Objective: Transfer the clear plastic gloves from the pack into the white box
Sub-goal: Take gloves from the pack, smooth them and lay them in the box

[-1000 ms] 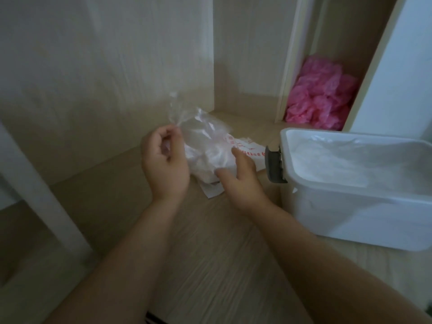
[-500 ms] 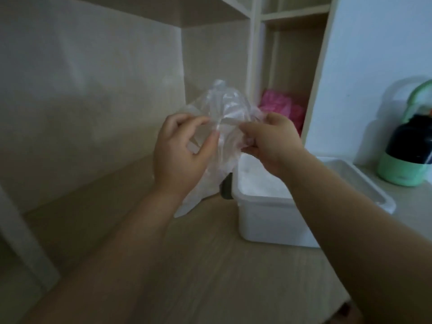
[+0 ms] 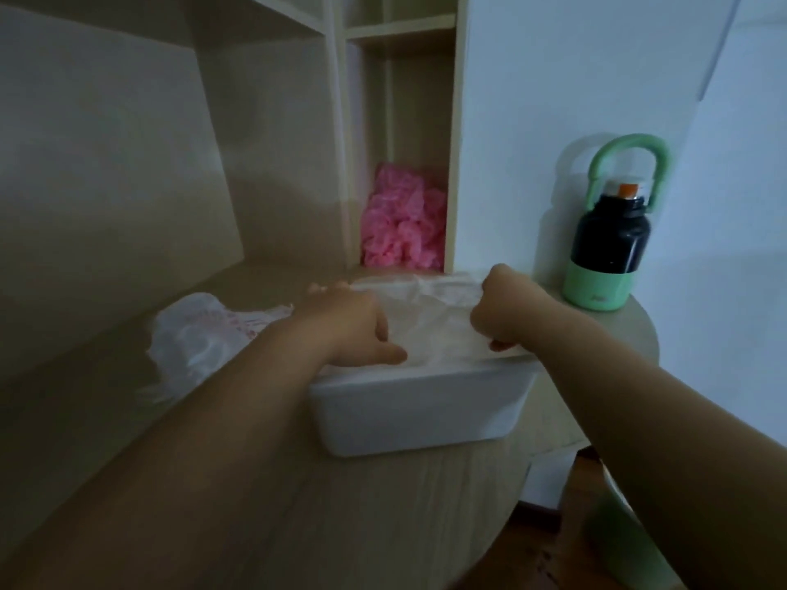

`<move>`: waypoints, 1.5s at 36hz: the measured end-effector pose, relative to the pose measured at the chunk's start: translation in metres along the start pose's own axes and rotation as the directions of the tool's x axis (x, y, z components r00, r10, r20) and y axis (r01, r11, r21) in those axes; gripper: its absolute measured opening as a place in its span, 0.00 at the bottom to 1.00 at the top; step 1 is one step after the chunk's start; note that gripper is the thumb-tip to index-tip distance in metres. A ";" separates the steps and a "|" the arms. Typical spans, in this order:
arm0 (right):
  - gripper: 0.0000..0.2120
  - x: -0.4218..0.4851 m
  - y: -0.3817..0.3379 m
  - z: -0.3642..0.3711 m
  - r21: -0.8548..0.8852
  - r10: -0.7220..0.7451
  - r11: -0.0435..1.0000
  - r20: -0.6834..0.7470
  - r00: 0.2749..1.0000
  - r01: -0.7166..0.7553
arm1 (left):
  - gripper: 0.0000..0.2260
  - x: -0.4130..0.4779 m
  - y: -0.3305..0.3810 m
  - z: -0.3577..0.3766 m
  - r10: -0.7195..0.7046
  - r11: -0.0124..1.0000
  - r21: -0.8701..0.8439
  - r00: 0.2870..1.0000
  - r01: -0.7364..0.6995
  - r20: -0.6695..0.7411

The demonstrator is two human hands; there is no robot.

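Observation:
The white box point(image 3: 417, 408) stands on the wooden desk with its top open. A clear plastic glove point(image 3: 430, 310) lies spread across the inside of the box. My left hand point(image 3: 353, 330) rests on the glove at the box's left end, fingers stretched forward and thumb out. My right hand point(image 3: 506, 310) is curled at the right end, pinching the glove's edge. The pack point(image 3: 196, 334), a crumpled clear bag with red print, lies on the desk left of the box, apart from both hands.
A black bottle point(image 3: 609, 244) with a green base and handle stands right of the box against the white wall. Pink crumpled plastic point(image 3: 402, 223) fills a narrow shelf slot behind. The desk's rounded edge point(image 3: 596, 440) drops off to the right, with floor below.
Both hands held a clear glove up in the air before; now they have lowered it into the white box. The pack stays on the desk to the left.

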State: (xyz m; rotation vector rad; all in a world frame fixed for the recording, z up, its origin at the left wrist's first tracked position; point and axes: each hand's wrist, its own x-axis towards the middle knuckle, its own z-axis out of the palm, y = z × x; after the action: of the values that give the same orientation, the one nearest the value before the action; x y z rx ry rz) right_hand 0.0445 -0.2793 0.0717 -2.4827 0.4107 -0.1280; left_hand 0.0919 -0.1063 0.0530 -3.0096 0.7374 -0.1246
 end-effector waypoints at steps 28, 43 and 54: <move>0.18 0.001 -0.048 0.017 -0.329 -0.392 0.827 0.244 0.887 0.456 | 0.18 -0.024 -0.033 -0.019 0.035 0.977 -0.210 0.999 -0.027 0.036; 0.23 -0.070 -0.157 0.144 0.245 -0.663 0.727 0.009 0.749 0.641 | 0.15 -0.102 -0.153 0.061 -0.465 0.777 -0.603 0.810 0.180 -0.358; 0.26 -0.034 -0.128 0.230 0.457 -0.350 0.835 0.012 0.937 0.306 | 0.20 -0.092 -0.151 0.110 -0.354 0.919 -0.309 0.852 0.243 -0.384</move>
State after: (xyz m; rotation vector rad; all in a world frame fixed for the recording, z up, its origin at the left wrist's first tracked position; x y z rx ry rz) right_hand 0.0883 -0.0416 -0.0384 -2.0627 -0.0915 -0.2163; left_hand 0.0900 0.0724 -0.0539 -3.3601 0.2970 -0.7975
